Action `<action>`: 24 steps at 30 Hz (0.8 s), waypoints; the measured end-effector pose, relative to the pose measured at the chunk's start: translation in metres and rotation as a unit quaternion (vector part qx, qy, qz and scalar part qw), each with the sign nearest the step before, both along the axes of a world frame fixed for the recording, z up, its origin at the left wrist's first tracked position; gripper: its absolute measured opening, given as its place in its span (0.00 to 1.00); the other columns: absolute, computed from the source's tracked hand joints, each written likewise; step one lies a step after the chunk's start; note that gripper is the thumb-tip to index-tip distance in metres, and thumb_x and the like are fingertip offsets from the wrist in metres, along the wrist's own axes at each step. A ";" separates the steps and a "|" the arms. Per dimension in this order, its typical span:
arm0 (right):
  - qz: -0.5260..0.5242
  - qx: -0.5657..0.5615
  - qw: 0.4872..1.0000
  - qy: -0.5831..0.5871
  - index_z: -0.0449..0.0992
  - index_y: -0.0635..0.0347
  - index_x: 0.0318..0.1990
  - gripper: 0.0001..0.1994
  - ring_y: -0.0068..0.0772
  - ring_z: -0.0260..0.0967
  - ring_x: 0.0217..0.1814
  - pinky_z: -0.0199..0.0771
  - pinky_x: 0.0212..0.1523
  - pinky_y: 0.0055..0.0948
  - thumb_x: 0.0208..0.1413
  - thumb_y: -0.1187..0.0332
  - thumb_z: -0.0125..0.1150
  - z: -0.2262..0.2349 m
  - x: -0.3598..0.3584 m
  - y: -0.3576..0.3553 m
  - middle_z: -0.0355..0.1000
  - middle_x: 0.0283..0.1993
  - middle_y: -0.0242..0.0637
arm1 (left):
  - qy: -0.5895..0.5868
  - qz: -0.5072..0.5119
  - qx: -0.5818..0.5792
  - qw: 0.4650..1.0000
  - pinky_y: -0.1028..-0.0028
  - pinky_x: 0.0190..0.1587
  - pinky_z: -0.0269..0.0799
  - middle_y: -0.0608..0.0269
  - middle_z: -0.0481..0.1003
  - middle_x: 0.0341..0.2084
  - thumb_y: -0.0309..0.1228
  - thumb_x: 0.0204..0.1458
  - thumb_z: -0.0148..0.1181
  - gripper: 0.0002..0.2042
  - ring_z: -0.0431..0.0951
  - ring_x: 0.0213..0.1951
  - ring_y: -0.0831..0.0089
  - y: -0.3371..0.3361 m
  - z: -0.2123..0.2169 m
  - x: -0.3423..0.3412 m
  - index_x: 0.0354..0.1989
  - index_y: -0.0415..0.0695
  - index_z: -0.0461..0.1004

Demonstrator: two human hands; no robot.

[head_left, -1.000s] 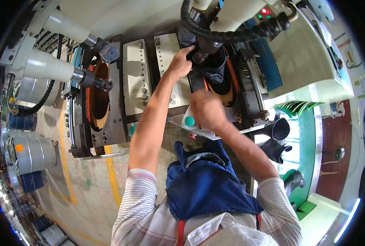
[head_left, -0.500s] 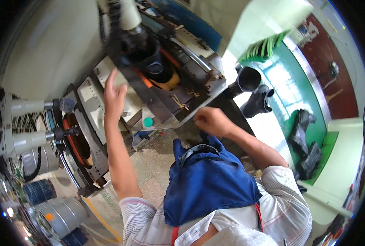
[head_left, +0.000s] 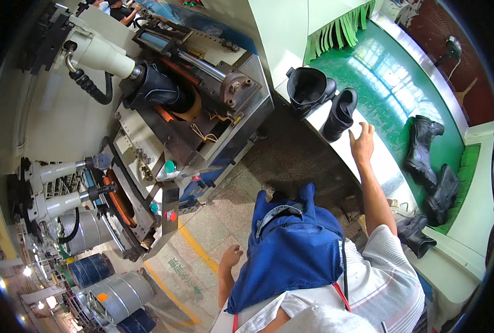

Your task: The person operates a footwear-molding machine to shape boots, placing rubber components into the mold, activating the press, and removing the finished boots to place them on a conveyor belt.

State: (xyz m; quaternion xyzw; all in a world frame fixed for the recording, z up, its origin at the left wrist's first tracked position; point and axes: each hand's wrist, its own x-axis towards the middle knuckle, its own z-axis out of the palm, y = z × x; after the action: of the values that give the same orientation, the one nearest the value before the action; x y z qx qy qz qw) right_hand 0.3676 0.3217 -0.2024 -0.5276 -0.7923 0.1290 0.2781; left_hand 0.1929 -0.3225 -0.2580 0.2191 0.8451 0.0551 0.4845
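Note:
My right hand [head_left: 362, 143] reaches over the white ledge with its fingers apart, holding nothing. Just beyond its fingertips stands a black boot [head_left: 340, 114], with a small gap between them. Left of that boot is a taller, wide-mouthed black boot [head_left: 307, 89], its opening facing up. My left hand [head_left: 232, 257] hangs low beside my blue apron [head_left: 297, 244], fingers curled in and nothing visible in them. On the machine at the left, a black boot [head_left: 158, 89] sits at the end of a pale cylindrical arm, above an orange-edged mould [head_left: 190, 105].
Two black boots [head_left: 422, 147] lie on the green conveyor belt [head_left: 383, 77], below a green strip curtain [head_left: 341, 30]. Another black boot [head_left: 416, 236] rests near my right elbow. Metal drums [head_left: 119, 294] stand at the lower left. The machine's steel corner [head_left: 269, 102] juts toward the ledge.
My view has turned right. My right hand has swung from the machine's front corner to the boots on the ledge, its fingers spreading. My left hand has dropped from the machine to my side.

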 end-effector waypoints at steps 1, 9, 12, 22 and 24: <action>0.020 -0.003 1.000 -0.018 0.75 0.56 0.49 0.14 0.55 0.76 0.44 0.76 0.40 0.46 0.59 0.66 0.69 -0.014 0.015 0.010 0.72 0.49 0.44 | -0.002 0.089 0.013 0.996 0.60 0.56 0.75 0.43 0.79 0.53 0.38 0.54 0.63 0.24 0.80 0.54 0.51 -0.018 0.003 0.022 0.56 0.35 0.77; 0.022 -0.028 0.990 0.134 0.75 0.59 0.54 0.18 0.45 0.79 0.44 0.77 0.46 0.37 0.59 0.62 0.65 0.033 0.000 0.037 0.76 0.52 0.44 | -0.060 0.515 0.100 0.849 0.62 0.55 0.76 0.54 0.80 0.53 0.35 0.59 0.62 0.25 0.81 0.51 0.56 -0.062 0.012 0.108 0.64 0.37 0.72; 0.103 -0.094 0.972 -0.191 0.79 0.63 0.48 0.21 0.54 0.80 0.48 0.80 0.46 0.43 0.53 0.55 0.66 0.047 -0.021 0.060 0.81 0.46 0.49 | -0.083 0.500 0.123 0.853 0.63 0.56 0.76 0.52 0.79 0.56 0.34 0.61 0.62 0.25 0.81 0.53 0.58 -0.091 -0.014 0.147 0.65 0.36 0.71; 0.101 -0.148 0.983 -0.038 0.80 0.72 0.39 0.29 0.69 0.74 0.44 0.72 0.45 0.54 0.65 0.45 0.56 -0.001 0.012 0.134 0.76 0.39 0.66 | 0.118 0.276 0.097 0.949 0.60 0.53 0.77 0.51 0.84 0.47 0.37 0.59 0.58 0.19 0.83 0.49 0.58 -0.090 -0.012 0.116 0.53 0.40 0.81; 0.120 -0.126 0.984 -0.041 0.76 0.73 0.31 0.29 0.59 0.67 0.32 0.66 0.36 0.51 0.66 0.47 0.58 0.033 0.008 0.143 0.72 0.29 0.58 | 0.181 0.150 0.056 0.970 0.54 0.57 0.74 0.44 0.81 0.48 0.41 0.61 0.57 0.19 0.80 0.53 0.47 -0.042 0.020 0.063 0.52 0.40 0.80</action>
State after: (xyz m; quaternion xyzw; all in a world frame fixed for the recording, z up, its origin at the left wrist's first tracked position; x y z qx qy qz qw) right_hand 0.3756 0.4644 -0.1694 -0.4642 -0.8379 0.2390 0.1594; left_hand 0.2562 -0.3647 -0.2379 0.1234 0.9376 0.1338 0.2962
